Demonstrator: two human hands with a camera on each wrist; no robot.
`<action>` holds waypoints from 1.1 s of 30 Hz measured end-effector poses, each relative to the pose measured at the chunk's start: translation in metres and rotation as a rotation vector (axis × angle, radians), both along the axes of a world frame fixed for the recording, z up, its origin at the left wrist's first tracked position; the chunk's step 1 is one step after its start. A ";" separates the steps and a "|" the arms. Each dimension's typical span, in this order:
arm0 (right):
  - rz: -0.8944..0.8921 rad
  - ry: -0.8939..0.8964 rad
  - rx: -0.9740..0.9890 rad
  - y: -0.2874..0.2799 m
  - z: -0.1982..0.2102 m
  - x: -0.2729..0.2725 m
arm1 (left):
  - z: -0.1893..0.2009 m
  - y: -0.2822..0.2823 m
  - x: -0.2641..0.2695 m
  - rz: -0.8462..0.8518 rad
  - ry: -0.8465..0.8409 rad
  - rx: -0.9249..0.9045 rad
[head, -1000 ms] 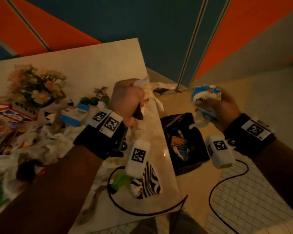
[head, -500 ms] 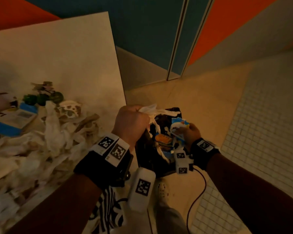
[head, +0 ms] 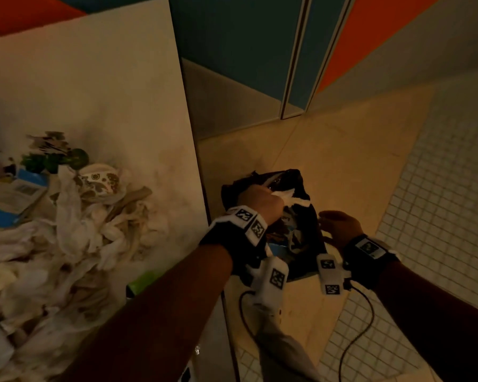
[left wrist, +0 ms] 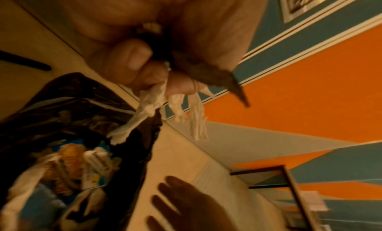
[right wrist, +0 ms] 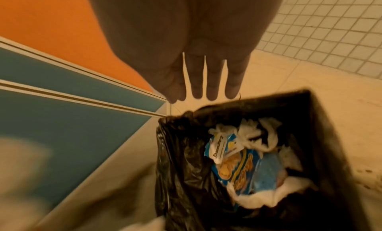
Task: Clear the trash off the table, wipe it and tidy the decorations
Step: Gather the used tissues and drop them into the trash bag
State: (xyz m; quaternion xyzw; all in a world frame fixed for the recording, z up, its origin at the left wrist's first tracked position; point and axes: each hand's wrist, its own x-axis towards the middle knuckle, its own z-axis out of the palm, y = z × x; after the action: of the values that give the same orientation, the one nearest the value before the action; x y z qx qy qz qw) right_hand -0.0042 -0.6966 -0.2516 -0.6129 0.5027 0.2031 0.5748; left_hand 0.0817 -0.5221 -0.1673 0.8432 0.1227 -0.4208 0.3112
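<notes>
White tissue [head: 290, 200], crumpled, gripped in left hand [head: 260, 202] directly over the black bin bag [head: 309, 224]. Right hand [head: 338, 228] beside the bag, fingers [right wrist: 212, 87] straight, empty. More tissue piled on the desk [head: 108, 92] left of the bag. Advice: release well inside the bag's mouth, no strands trailing over the rim.

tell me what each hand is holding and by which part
Left hand grips a wad of white tissue by its bunched middle, ends dangling. Right hand holds nothing.
</notes>
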 end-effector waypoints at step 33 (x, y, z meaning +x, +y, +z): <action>0.813 -0.622 -0.061 0.177 0.199 0.042 | 0.202 0.228 0.035 -0.015 -0.518 -0.086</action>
State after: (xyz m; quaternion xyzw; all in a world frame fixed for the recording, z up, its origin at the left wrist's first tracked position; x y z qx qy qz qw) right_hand 0.0374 -0.5195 -0.0522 -0.8069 0.0346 0.2032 0.5536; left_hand 0.1168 -0.2944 0.0349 0.9097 0.0146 -0.1978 0.3649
